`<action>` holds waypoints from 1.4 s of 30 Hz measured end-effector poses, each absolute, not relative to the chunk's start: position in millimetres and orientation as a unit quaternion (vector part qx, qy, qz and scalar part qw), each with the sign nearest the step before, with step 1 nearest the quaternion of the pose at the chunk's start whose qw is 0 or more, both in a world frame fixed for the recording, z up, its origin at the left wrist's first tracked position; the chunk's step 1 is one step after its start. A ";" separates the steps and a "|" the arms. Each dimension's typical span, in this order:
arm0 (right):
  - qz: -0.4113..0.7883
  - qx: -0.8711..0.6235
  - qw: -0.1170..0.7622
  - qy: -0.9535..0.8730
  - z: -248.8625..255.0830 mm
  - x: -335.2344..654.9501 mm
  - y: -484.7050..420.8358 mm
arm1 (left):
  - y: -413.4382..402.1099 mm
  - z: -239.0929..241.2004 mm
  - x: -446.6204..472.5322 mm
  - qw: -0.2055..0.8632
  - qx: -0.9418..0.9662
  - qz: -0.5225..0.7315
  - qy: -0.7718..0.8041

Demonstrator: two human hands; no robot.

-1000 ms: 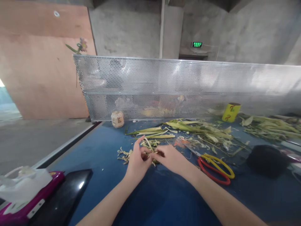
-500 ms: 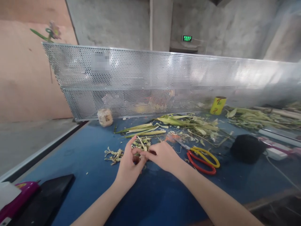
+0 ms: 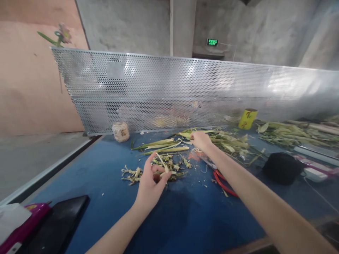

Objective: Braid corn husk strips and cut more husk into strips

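at the middle of the blue desk (image 3: 106,208), the person's left hand (image 3: 148,184) pinches a pale strip (image 3: 163,162) with its thumb and a curled finger, another finger raised alongside, over a heap of small knotted pieces (image 3: 172,163). farther out, the right hand (image 3: 202,140) is at the near edge of the long green leaves (image 3: 227,146), fingers bunched together; from where i stand i cannot tell whether they grip one.

i'd judge the step in hand to be picking at the leaves while the left hand minds its strip; that calls for a light pinch on a single piece.

red-handled scissors (image 3: 216,175) lie partly hidden by the right forearm and could snag it. a black bundle (image 3: 282,167), a yellow tube (image 3: 247,119) and a perforated metal screen (image 3: 159,83) stand well clear.
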State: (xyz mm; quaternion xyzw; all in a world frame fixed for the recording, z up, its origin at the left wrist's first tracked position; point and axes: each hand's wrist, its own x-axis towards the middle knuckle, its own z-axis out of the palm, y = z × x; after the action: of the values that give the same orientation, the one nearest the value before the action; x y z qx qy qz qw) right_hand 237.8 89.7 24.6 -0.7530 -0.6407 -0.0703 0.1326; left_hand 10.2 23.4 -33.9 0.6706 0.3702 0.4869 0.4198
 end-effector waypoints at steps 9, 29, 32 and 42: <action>-0.104 -0.812 0.050 -0.572 13.9 301.0 181.2 | 23.1 -36.5 7.0 0.392 0.694 0.450 0.402; -0.170 -0.786 0.054 -0.593 62.6 307.0 205.4 | 21.8 -38.6 1.3 0.407 0.704 0.404 0.418; -0.215 -0.801 0.200 -0.522 91.2 323.5 207.1 | 21.8 -36.9 0.6 0.414 0.709 0.396 0.411; -0.220 -0.822 0.260 -0.456 99.5 338.6 192.6 | 20.0 -38.7 -0.6 0.414 0.715 0.393 0.404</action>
State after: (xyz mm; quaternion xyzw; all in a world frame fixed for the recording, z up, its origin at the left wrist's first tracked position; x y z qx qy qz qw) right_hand 338.6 192.6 99.5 -0.8225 -0.4556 -0.2202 0.2598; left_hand -0.6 20.0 -38.7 0.7146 0.4039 0.3933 0.4142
